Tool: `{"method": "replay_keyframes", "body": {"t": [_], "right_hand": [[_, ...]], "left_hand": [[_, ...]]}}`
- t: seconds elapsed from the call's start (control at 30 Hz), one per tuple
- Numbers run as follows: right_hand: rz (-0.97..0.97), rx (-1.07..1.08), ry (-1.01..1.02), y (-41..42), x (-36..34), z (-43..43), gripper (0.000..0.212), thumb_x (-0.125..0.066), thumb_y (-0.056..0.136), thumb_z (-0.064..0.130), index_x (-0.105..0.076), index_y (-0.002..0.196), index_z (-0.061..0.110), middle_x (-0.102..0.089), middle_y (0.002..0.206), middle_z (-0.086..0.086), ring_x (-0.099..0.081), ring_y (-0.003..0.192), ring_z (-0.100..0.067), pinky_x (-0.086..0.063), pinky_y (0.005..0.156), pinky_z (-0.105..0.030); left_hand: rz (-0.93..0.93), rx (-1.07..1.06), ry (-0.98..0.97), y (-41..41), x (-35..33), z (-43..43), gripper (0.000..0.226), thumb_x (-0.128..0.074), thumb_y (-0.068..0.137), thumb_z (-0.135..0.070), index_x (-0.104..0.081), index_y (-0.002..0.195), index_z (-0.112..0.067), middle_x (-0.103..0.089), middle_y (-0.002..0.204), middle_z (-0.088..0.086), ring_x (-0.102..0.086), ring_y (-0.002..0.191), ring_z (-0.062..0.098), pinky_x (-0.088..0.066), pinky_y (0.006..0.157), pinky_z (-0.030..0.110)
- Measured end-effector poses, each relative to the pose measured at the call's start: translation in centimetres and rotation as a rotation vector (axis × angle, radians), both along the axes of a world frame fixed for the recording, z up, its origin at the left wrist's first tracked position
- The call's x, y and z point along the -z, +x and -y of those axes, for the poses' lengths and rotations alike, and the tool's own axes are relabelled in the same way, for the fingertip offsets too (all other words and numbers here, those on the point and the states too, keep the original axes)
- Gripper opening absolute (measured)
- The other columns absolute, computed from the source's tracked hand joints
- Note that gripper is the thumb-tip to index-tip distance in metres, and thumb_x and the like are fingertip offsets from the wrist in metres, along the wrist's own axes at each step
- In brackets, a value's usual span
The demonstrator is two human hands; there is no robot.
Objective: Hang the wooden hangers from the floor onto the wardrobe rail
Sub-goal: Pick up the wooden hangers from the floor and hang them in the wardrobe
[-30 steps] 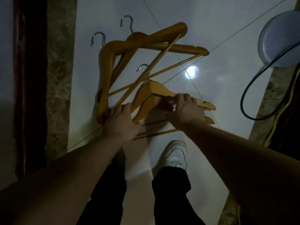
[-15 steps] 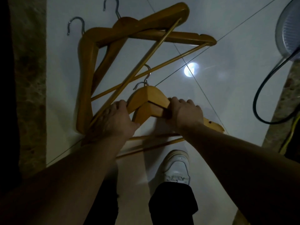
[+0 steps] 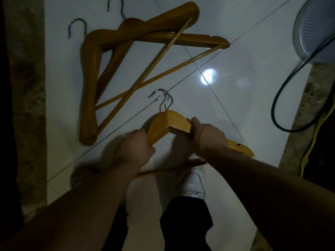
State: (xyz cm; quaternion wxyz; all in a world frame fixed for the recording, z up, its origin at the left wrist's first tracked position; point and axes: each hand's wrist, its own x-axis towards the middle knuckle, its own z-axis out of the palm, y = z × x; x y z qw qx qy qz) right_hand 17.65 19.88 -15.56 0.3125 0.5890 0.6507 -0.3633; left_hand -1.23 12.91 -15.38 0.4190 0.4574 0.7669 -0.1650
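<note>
1. While both hands grip a stacked pair of small wooden hangers (image 3: 170,122), the pick-up step looks to be in hand: the left hand (image 3: 132,151) is closed round the left shoulder arm, the right hand (image 3: 208,134) round the right one.
2. Their steel hooks (image 3: 163,98) point away from the person, lined up together.
3. Two larger wooden hangers (image 3: 94,75) lie crossed on the floor, just beyond.
4. Next, I judge, comes carrying the pair up to the rail, which is out of view, hooks kept aligned.
5. Glossy white tile floor (image 3: 244,105) reflects a lamp; a black cable (image 3: 282,91) and a fan base (image 3: 315,29) sit at right. The room is dim.
</note>
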Motion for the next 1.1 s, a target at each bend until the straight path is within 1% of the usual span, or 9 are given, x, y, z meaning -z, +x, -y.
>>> {"method": "replay_keyframes", "body": {"t": [0.1,0.27,0.4,0.53,0.63,0.77,0.87,0.97,1.1], "right_hand": [[-0.009,0.034,0.036,0.3,-2.4,0.8,0.021,-0.047,0.098,0.037,-0.03,0.099,0.024,-0.045,0.076,-0.001,-0.044,0.07,-0.028,-0.038,0.068,-0.039],[-0.057,0.113,0.045,0.3,-6.8,1.1,0.024,-0.048,0.096,0.036,-0.028,0.098,0.023,-0.049,0.082,-0.003,-0.046,0.073,-0.029,-0.038,0.066,-0.038],[-0.071,0.128,0.102,0.4,-11.3,0.6,0.029,-0.051,0.095,0.04,-0.027,0.098,0.025,-0.052,0.083,-0.002,-0.053,0.075,-0.03,-0.041,0.064,-0.037],[-0.083,0.109,0.134,0.6,-17.4,0.0,0.029,-0.053,0.097,0.041,-0.031,0.103,0.023,-0.054,0.085,-0.001,-0.051,0.071,-0.025,-0.038,0.062,-0.035],[-0.09,0.098,0.145,0.7,-22.5,-0.5,0.028,-0.051,0.098,0.043,-0.032,0.104,0.022,-0.054,0.084,-0.001,-0.053,0.072,-0.023,-0.042,0.062,-0.036],[-0.053,0.108,0.137,1.0,-29.5,-0.7,0.029,-0.051,0.097,0.046,-0.041,0.105,0.02,-0.054,0.086,-0.002,-0.052,0.076,-0.025,-0.043,0.065,-0.036],[-0.027,0.131,0.13,0.9,-34.6,-1.1,0.031,-0.052,0.096,0.048,-0.049,0.111,0.021,-0.057,0.087,-0.001,-0.057,0.079,-0.023,-0.049,0.068,-0.035],[-0.047,0.19,0.09,1.1,-39.9,-1.5,0.03,-0.054,0.095,0.048,-0.052,0.111,0.023,-0.058,0.084,0.0,-0.059,0.078,-0.021,-0.049,0.066,-0.034],[-0.103,0.326,0.04,1.9,-47.6,-2.0,0.027,-0.061,0.09,0.048,-0.055,0.104,0.026,-0.059,0.083,0.001,-0.059,0.08,-0.019,-0.046,0.068,-0.033]], "left_hand": [[0.025,0.042,0.013,-0.3,-1.9,-0.7,0.042,-0.074,0.083,-0.036,-0.056,0.115,-0.015,-0.06,0.112,0.01,-0.061,0.101,0.029,-0.052,0.081,0.04],[0.034,0.143,0.028,-1.1,-6.9,-2.5,0.043,-0.068,0.086,-0.041,-0.053,0.118,-0.017,-0.065,0.101,0.01,-0.057,0.106,0.031,-0.045,0.077,0.039],[0.037,0.171,0.067,-1.2,-12.3,-3.7,0.038,-0.063,0.088,-0.041,-0.05,0.117,-0.02,-0.044,0.081,-0.003,-0.053,0.108,0.032,-0.047,0.079,0.042],[0.046,0.189,0.096,-1.1,-18.2,-4.2,0.021,-0.059,0.091,-0.041,-0.048,0.09,-0.023,-0.042,0.073,-0.007,-0.056,0.1,0.03,-0.046,0.071,0.037],[0.019,0.194,0.101,-0.8,-23.4,-4.6,0.021,-0.057,0.092,-0.04,-0.046,0.083,-0.024,-0.05,0.079,-0.003,-0.054,0.101,0.028,-0.04,0.07,0.035],[-0.017,0.244,0.083,-0.1,-30.5,-5.1,0.021,-0.053,0.094,-0.038,-0.055,0.104,-0.019,-0.056,0.097,0.006,-0.052,0.111,0.03,-0.037,0.073,0.033],[-0.029,0.263,0.108,-0.3,-35.1,-5.5,0.026,-0.053,0.094,-0.041,-0.056,0.111,-0.021,-0.057,0.098,0.003,-0.053,0.11,0.03,-0.042,0.076,0.034],[-0.051,0.283,0.147,-0.7,-39.3,-6.2,0.027,-0.053,0.091,-0.044,-0.058,0.108,-0.023,-0.064,0.104,0.005,-0.053,0.108,0.031,-0.05,0.086,0.041],[-0.018,0.297,0.175,-0.7,-45.4,-7.5,0.021,-0.055,0.09,-0.047,-0.057,0.098,-0.029,-0.061,0.093,0.002,-0.053,0.106,0.031,-0.051,0.091,0.048]]}}
